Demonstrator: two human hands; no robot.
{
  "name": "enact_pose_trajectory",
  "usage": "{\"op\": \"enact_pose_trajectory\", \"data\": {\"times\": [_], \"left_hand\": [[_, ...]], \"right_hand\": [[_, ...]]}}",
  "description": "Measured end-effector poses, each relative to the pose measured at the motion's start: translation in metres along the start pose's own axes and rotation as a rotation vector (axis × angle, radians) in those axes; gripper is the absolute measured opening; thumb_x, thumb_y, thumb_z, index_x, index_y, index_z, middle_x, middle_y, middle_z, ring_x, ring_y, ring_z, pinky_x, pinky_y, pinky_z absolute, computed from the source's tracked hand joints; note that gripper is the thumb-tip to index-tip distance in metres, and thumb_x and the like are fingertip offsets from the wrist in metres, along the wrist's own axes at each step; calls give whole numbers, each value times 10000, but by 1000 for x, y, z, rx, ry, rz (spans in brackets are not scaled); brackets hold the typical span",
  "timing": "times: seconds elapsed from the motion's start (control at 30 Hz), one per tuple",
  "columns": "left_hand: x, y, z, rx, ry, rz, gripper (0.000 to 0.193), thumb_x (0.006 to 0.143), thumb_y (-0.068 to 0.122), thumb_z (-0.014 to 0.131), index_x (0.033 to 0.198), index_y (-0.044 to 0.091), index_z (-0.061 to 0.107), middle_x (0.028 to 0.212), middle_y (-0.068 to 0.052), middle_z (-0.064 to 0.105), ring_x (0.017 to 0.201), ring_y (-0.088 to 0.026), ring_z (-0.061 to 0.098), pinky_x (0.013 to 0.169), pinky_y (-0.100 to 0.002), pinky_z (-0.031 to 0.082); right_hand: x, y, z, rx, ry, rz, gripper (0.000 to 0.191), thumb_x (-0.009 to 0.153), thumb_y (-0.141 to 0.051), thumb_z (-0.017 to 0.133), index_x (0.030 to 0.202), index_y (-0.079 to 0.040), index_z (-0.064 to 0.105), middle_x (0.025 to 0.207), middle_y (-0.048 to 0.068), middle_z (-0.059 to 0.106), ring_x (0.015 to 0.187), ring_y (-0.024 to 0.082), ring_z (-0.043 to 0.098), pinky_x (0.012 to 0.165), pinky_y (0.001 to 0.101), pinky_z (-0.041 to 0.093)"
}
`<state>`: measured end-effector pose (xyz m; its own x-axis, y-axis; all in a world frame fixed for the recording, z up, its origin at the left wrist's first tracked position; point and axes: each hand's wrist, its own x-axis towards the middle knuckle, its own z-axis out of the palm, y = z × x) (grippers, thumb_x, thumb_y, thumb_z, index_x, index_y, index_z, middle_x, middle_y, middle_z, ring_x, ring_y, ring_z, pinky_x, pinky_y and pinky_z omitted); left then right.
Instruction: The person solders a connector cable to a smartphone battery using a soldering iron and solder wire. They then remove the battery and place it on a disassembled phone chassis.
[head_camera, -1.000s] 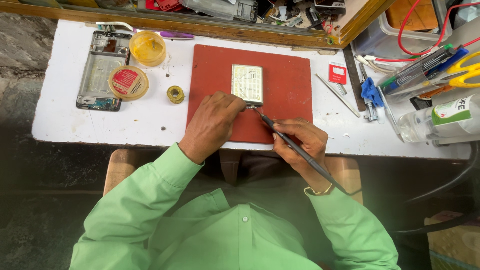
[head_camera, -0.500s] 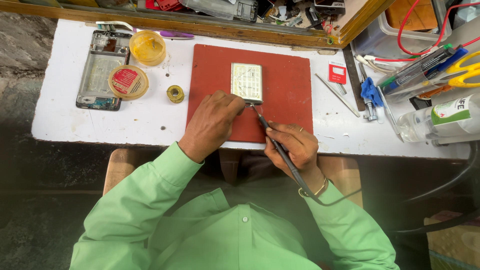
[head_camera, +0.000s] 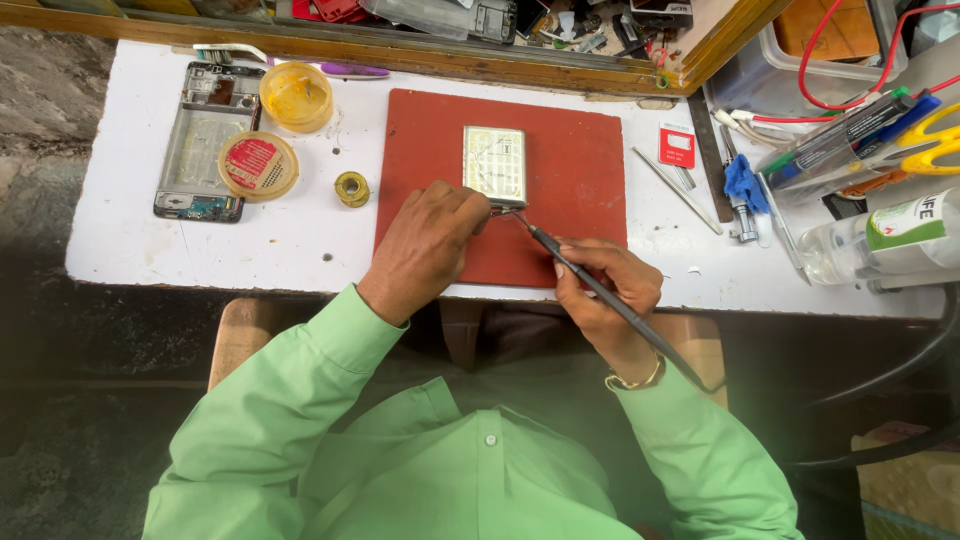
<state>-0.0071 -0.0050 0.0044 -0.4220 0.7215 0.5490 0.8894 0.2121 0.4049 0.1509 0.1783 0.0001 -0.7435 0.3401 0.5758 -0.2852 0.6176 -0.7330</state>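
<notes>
**Battery cell under the iron tip: risks at the lower edge**

Battery cell (head_camera: 494, 165), flat and silvery, lies upright in the upper middle of the red mat (head_camera: 580, 190) on the white counter (head_camera: 130, 250). The left hand (head_camera: 425, 245) is curled shut with its fingertips pinching something small at the cell's lower edge; what they pinch is too small to tell. The right hand (head_camera: 605, 290) grips a dark pen-shaped soldering iron (head_camera: 600, 290), its tip (head_camera: 512, 212) just beside those fingertips and the cell's bottom edge.

Hazards, as judged from this arrangement:
- Heat on the cell: a tip resting against the casing could damage it.
- Burned fingers: the left fingertips sit nearly touching the tip, so a small slip would reach them.
- Shifting work: the cell lies loose on the mat, and a sideways push could slide it.
- Cord drag: the iron's lead trails past the right wrist and could tug the tip off its mark.

A solder spool (head_camera: 351, 188) lies well apart, to the left.
</notes>
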Motion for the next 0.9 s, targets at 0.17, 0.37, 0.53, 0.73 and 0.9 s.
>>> {"op": "enact_pose_trajectory", "data": {"times": [0.17,0.37,0.53,0.73,0.9], "left_hand": [[1,0,0,8,-4,0,207,833,-80,575,923,101,530,864,-36,594,835,-272,518,762,-409,424],[0,3,-2,36,18,43,222,841,-69,584,983,101,573,895,-29,606,853,-263,523,778,-401,426],[0,4,-2,32,3,57,259,853,-69,582,1039,110,606,943,-1,634,876,-250,535,813,-388,437],[3,5,-6,5,-23,80,315,849,-77,565,1093,116,621,974,4,638,880,-259,522,806,-389,430],[8,1,-6,28,-107,50,269,862,-73,571,1044,123,598,938,6,628,874,-263,518,805,-400,424]], "right_hand": [[4,-3,3,-31,-35,-128,220,847,93,732,1051,18,698,1065,168,759,925,199,764,726,238,630],[6,-8,4,-85,-47,-135,230,835,97,741,1047,16,703,1058,172,767,888,199,759,704,251,625],[4,-4,3,-21,-16,-91,194,862,85,731,1045,33,695,1050,160,753,896,157,748,690,229,603],[2,2,0,20,17,48,129,888,71,746,1009,41,712,962,119,769,634,32,558,561,170,430],[1,6,-2,107,10,95,131,898,60,733,1026,40,710,985,109,762,690,26,601,585,165,447]]}}
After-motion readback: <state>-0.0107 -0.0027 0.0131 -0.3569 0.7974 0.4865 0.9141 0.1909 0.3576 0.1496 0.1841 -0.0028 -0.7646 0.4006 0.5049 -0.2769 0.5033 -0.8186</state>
